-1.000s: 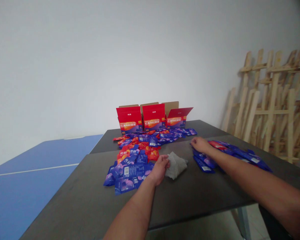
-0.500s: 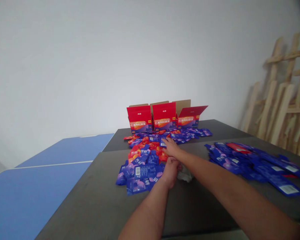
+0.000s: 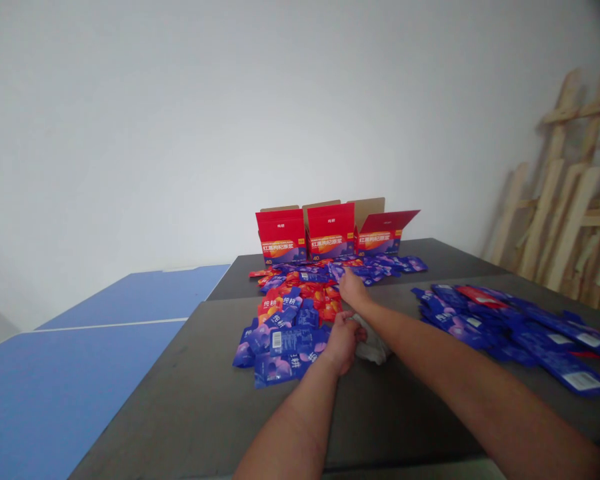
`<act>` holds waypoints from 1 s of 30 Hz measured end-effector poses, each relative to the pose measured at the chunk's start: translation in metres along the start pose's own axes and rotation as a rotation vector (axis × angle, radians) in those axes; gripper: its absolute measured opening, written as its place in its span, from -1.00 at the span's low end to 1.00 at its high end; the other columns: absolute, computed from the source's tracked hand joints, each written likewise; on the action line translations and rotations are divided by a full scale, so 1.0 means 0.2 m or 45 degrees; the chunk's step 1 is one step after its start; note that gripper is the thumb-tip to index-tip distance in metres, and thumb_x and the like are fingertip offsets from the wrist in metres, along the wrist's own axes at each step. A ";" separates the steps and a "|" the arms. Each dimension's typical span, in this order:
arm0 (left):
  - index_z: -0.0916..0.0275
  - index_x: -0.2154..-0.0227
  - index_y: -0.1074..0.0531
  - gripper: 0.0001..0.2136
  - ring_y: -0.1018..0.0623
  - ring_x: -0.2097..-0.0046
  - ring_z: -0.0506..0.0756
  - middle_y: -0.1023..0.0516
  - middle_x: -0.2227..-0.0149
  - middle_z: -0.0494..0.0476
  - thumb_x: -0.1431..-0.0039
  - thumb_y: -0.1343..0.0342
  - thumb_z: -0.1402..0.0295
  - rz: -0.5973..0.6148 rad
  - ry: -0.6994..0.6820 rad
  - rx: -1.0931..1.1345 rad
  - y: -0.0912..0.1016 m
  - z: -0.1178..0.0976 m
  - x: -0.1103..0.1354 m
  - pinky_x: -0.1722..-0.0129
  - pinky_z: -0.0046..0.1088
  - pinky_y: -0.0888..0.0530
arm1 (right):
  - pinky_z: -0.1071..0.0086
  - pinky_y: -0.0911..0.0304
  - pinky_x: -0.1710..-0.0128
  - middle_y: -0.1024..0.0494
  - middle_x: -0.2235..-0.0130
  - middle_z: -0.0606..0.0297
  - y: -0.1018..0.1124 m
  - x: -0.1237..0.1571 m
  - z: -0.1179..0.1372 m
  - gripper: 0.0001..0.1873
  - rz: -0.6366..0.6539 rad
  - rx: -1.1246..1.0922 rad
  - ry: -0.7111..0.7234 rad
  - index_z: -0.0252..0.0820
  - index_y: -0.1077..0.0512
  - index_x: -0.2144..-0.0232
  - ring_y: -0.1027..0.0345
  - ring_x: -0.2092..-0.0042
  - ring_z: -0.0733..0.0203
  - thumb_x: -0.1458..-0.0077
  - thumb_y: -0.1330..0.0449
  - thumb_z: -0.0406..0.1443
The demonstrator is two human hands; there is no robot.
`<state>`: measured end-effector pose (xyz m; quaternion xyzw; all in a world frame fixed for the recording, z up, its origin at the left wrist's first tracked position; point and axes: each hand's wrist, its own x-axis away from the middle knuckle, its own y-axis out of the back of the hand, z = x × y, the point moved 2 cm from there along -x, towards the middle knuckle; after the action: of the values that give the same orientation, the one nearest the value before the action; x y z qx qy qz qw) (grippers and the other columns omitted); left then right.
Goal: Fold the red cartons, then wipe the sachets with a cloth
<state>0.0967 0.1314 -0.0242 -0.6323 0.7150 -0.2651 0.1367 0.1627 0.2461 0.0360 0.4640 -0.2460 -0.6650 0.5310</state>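
At the middle of the dark tabletop (image 3: 395, 413), the fingers (image 3: 347, 281) of the person's right hand (image 3: 354, 292) lie straight and loose, not clenched, their tips pressed on a heap of foil sachets (image 3: 290, 317) where red packets crowd among purple-blue ones. Just below, the left hand (image 3: 343, 341) is curled, knuckles up, right against a crumpled grey cloth (image 3: 373, 343). Whether those bent fingers grip the cloth or only rest by it, I cannot tell. The cloth sits on the bare tabletop just beside the near edge of the heap, mostly to the right of that hand.

The heap runs away from the person toward the far end of the tabletop, loose and overlapping, with white barcode labels and large white lettering showing on some packets. Off to the right, well apart from both hands, lies a second, flatter spread of blue sachets (image 3: 510, 340), a few red ones mixed in. Beyond the heap, three open red cartons (image 3: 330, 230) stand in a row at the far end, brown inner flaps raised; the rightmost has its red lid tilted outward.

Past the left side of the tabletop lies a blue table-tennis table (image 3: 80, 380) with a white line across it, and on the right, slatted wooden frames (image 3: 570, 193) lean against a white wall (image 3: 180, 133).
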 end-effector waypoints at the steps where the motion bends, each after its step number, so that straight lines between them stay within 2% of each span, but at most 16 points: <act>1: 0.23 0.18 -0.26 -0.68 -0.44 0.48 -0.01 -0.38 0.51 -0.04 0.02 -0.19 0.43 0.005 0.002 0.015 0.00 -0.01 0.00 0.44 -0.51 -0.32 | 0.28 -0.27 0.00 -0.51 0.01 -0.11 0.03 0.02 -0.01 -0.50 -0.036 -0.008 -0.023 -0.42 -0.15 -0.23 -0.41 -0.03 0.03 -0.29 0.18 -0.37; 3: 0.22 0.20 -0.27 -0.72 -0.44 0.49 -0.02 -0.39 0.50 -0.03 -0.03 -0.18 0.36 0.038 0.009 0.076 -0.01 -0.04 0.01 0.44 -0.53 -0.33 | 0.30 -0.27 -0.02 -0.49 -0.03 -0.05 0.10 0.10 -0.04 -0.51 -0.105 -0.050 -0.010 -0.36 -0.19 -0.21 -0.39 -0.07 0.07 -0.31 0.21 -0.34; 5: 0.21 0.18 -0.28 -0.72 -0.49 0.42 0.00 -0.45 0.41 0.04 -0.13 -0.12 0.19 0.071 0.009 0.170 -0.02 -0.08 0.02 0.38 -0.51 -0.38 | 0.29 -0.30 -0.02 -0.50 -0.05 0.04 0.14 0.22 -0.07 -0.52 -0.151 -0.136 0.125 -0.27 -0.24 -0.19 -0.40 -0.06 0.10 -0.31 0.19 -0.31; 7: 0.18 0.12 -0.30 -0.65 -0.55 0.28 0.05 -0.51 0.27 0.14 -0.18 -0.06 0.04 0.091 -0.027 0.376 -0.02 -0.12 0.03 0.25 -0.45 -0.44 | 0.25 -0.32 -0.03 -0.50 -0.06 0.11 0.16 0.36 -0.09 -0.52 -0.143 -0.227 0.404 -0.20 -0.25 -0.19 -0.40 -0.05 0.12 -0.27 0.14 -0.32; 10: 0.26 0.13 -0.37 -0.53 -0.55 0.18 0.12 -0.52 0.18 0.25 -0.21 0.05 -0.08 0.141 0.009 0.507 -0.02 -0.15 0.03 0.15 -0.38 -0.46 | 0.16 -0.26 -0.12 -0.44 -0.12 0.07 0.17 0.57 -0.11 -0.48 -0.105 -0.234 0.873 -0.22 -0.24 -0.20 -0.33 -0.13 0.11 -0.20 0.07 -0.37; 13: 0.34 0.26 -0.43 -0.48 -0.55 0.19 0.14 -0.53 0.24 0.29 -0.19 0.05 -0.11 0.097 0.106 0.545 0.00 -0.16 0.03 0.15 -0.36 -0.47 | 0.05 -0.15 -0.20 -0.45 -0.11 0.06 0.18 0.67 -0.13 -0.53 -0.094 -0.219 1.115 -0.22 -0.30 -0.15 -0.30 -0.15 0.08 -0.19 -0.02 -0.30; 15: 0.34 0.31 -0.44 -0.51 -0.55 0.26 0.10 -0.52 0.32 0.23 -0.18 0.01 -0.09 0.046 0.100 0.597 0.03 -0.17 0.02 0.21 -0.39 -0.49 | 0.03 -0.10 -0.22 -0.49 -0.05 0.11 0.19 0.67 -0.14 -0.59 -0.129 -0.244 1.073 -0.18 -0.34 -0.10 -0.34 -0.11 0.11 -0.22 -0.02 -0.28; 18: 0.35 0.25 -0.46 -0.51 -0.52 0.34 0.05 -0.51 0.35 0.21 -0.18 0.00 -0.07 0.108 0.077 0.651 0.05 -0.19 0.03 0.36 -0.45 -0.48 | 0.04 -0.16 -0.16 -0.48 -0.03 0.03 0.17 0.62 -0.18 -0.61 -0.289 -0.180 0.699 -0.24 -0.36 -0.05 -0.33 -0.08 0.05 -0.22 -0.01 -0.26; 19: 0.36 0.22 -0.46 -0.51 -0.51 0.35 0.05 -0.51 0.33 0.22 -0.18 0.00 -0.06 0.145 0.092 0.651 0.05 -0.20 0.03 0.41 -0.47 -0.47 | 0.04 -0.19 -0.12 -0.46 -0.05 -0.02 0.15 0.60 -0.19 -0.59 -0.294 -0.116 0.570 -0.27 -0.36 -0.05 -0.31 -0.09 0.00 -0.20 -0.04 -0.23; 21: 0.36 0.20 -0.46 -0.53 -0.49 0.37 0.03 -0.52 0.28 0.23 -0.18 -0.02 -0.03 0.196 0.123 0.640 0.05 -0.21 0.04 0.49 -0.50 -0.43 | 0.07 -0.23 -0.04 -0.44 -0.05 -0.04 0.12 0.59 -0.21 -0.53 -0.166 0.022 0.416 -0.25 -0.36 -0.06 -0.32 -0.06 -0.06 -0.17 -0.09 -0.13; 23: 0.34 0.21 -0.45 -0.57 -0.46 0.40 0.00 -0.52 0.25 0.22 -0.18 -0.05 0.00 0.220 0.119 0.625 0.05 -0.21 0.04 0.57 -0.54 -0.36 | 0.12 -0.25 0.05 -0.48 0.02 0.01 0.09 0.58 -0.21 -0.51 0.017 0.132 0.349 -0.17 -0.39 -0.03 -0.36 0.01 -0.05 -0.14 -0.13 -0.04; 25: 0.33 0.23 -0.44 -0.60 -0.42 0.44 -0.03 -0.52 0.24 0.19 -0.18 -0.07 0.02 0.226 0.099 0.601 0.05 -0.21 0.04 0.64 -0.56 -0.29 | 0.18 -0.25 0.12 -0.51 0.13 0.08 0.08 0.59 -0.21 -0.58 0.124 0.191 0.297 -0.12 -0.43 0.05 -0.39 0.09 -0.02 -0.13 -0.14 -0.04; 28: 0.31 0.23 -0.43 -0.62 -0.38 0.48 -0.05 -0.51 0.27 0.16 -0.18 -0.08 0.03 0.222 0.099 0.579 0.05 -0.22 0.04 0.67 -0.58 -0.24 | 0.27 -0.24 0.20 -0.51 0.22 0.13 0.11 0.59 -0.21 -0.75 0.121 0.161 0.268 -0.15 -0.46 0.18 -0.41 0.18 0.06 -0.14 -0.11 -0.18; 30: 0.30 0.23 -0.43 -0.62 -0.37 0.49 -0.05 -0.50 0.29 0.14 -0.18 -0.08 0.03 0.201 0.095 0.574 0.05 -0.22 0.04 0.68 -0.59 -0.23 | 0.30 -0.24 0.22 -0.50 0.25 0.16 0.14 0.58 -0.21 -0.81 0.027 0.075 0.287 -0.16 -0.45 0.24 -0.40 0.21 0.10 -0.13 -0.10 -0.25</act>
<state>0.0644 0.1334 0.0072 -0.5178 0.6895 -0.4296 0.2680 0.2125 0.1350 -0.0017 0.5485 -0.2093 -0.5954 0.5484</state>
